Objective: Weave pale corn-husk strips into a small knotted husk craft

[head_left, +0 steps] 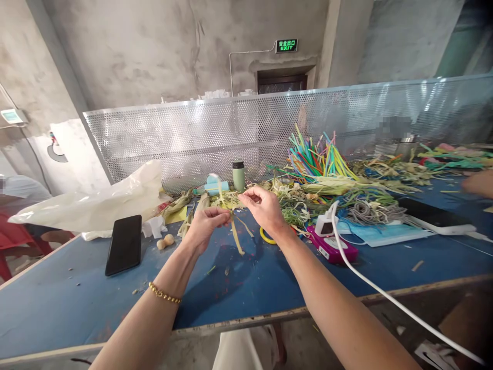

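My left hand [208, 224] is closed in a pinch on a thin yellowish strip of dried husk [236, 237]. One end of the strip rises pale above the fingers, and its loose ends hang down over the blue table. Beside it, slightly higher and to the right, my right hand [265, 208] has thumb and forefinger pressed together. Whatever lies between those fingertips is too small to make out. Behind both hands is a heap of dried husk and fibres [288, 198]. A yellow ring [265, 237] lies below my right hand.
On the blue table [69, 308] are a black phone [123, 245], a plastic bag [103, 198], a green bottle [238, 176], colourful sticks [319, 156], a purple power strip [333, 246] with a white cable [379, 289], and a white-cased device [435, 213]. Another person's hand [478, 183] shows far right.
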Available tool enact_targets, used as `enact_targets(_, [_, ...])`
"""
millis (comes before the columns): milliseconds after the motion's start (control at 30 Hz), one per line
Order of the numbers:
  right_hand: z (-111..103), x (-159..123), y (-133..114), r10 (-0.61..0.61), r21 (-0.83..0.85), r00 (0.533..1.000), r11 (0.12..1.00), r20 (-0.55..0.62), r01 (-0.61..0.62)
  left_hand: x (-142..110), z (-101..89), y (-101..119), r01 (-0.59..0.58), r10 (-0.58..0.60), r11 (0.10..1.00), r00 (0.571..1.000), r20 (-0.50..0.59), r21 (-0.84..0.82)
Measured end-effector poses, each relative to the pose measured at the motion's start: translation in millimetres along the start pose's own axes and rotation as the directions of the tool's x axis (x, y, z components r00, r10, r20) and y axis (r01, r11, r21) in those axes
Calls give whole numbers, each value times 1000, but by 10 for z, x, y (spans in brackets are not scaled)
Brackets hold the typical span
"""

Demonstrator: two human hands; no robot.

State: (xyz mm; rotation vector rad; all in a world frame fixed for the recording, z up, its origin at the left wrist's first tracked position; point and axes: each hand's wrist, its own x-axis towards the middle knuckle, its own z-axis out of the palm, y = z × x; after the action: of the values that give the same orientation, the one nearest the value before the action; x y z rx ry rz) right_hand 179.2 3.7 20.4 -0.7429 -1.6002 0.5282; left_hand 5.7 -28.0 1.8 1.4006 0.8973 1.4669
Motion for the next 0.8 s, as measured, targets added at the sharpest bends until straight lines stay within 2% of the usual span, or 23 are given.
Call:
enact_targets(167, [68, -81, -52, -90, -141, 983, 984, 161, 113, 3, 13, 1, -40, 44, 999, 991, -124, 34])
enact_targets(333, [168, -143, -28, -107, -310, 982, 938, 158, 152, -4, 38, -17, -40, 49, 997, 987, -153, 59])
enact_targets(633, [205, -184, -79, -128, -561, 979, 804, 160, 197, -4, 51, -28, -90, 96, 993, 992, -78, 76])
enact_targets(800, [176, -157, -78, -120, -528, 970, 822, 210, 216, 34, -11, -62, -67, 71, 992, 997, -36, 105])
